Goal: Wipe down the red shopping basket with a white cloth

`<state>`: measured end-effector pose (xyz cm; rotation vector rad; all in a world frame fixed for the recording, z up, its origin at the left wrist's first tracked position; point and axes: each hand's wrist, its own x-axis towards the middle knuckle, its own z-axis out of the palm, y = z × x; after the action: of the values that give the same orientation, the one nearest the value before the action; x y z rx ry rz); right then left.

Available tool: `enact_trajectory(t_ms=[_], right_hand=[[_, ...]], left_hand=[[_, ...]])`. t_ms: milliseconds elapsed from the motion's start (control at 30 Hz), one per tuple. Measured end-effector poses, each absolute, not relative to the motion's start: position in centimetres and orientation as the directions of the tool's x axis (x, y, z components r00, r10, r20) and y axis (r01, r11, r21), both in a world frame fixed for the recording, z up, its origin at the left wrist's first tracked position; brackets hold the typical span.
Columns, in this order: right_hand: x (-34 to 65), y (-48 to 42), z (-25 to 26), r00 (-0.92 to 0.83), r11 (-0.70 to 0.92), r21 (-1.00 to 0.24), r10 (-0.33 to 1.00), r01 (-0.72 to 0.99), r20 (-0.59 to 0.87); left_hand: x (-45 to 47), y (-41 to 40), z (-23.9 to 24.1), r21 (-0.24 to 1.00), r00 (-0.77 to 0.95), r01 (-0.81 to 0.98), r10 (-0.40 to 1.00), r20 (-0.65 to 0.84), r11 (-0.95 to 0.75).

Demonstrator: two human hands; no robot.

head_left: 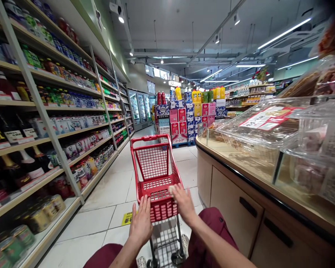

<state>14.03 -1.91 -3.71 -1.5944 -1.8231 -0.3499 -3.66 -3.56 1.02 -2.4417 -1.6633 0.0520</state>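
A red shopping cart [152, 163] with a lattice basket stands in front of me, its basket bare inside. Beside the near left corner of the basket is my left hand [142, 222], palm turned down, fingers stretched out and holding nothing visible. My right hand [184, 204] is over the near right rim, slightly blurred, its fingers extended and spread. A small pale patch shows at its fingertips; I cannot make out what it is. The cart's dark front wheels and wire lower frame are between my knees, near my shoes.
Shelves of bottles and cans [78, 130] line the left. A curved wooden counter [226, 186] with clear plastic food boxes [257, 124] stands close on the right. Stacked drink cartons [181, 124] are ahead. A yellow floor sticker [126, 219] lies left of the cart.
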Motion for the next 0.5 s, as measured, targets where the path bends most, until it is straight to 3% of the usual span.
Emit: enact_trajectory(t_ms=[67, 233, 400, 500], right_hand=[[14.1, -2.1, -3.9, 0.034, 0.181, -0.254, 0.749, 0.95, 0.661], [11.7, -1.3, -4.9, -0.149, 0.404, -0.169, 0.645, 0.899, 0.75], [12.8, -1.3, -5.2, -0.077, 0.291, -0.152, 0.646, 0.945, 0.759], [10.5, -0.9, -5.3, -0.136, 0.341, -0.122, 0.641, 0.932, 0.756]], left_hand=[[-3.6, -3.6, 0.9, -0.173, 0.358, 0.925, 0.929, 0.095, -0.339], [-4.4, -3.5, 0.6, -0.165, 0.384, 0.918, 0.914, 0.133, -0.361], [-5.4, -3.7, 0.0, -0.127, 0.336, 0.94, 0.926, 0.17, -0.318], [-5.4, -3.7, -0.7, -0.13, 0.388, 0.92, 0.91, 0.147, -0.371]])
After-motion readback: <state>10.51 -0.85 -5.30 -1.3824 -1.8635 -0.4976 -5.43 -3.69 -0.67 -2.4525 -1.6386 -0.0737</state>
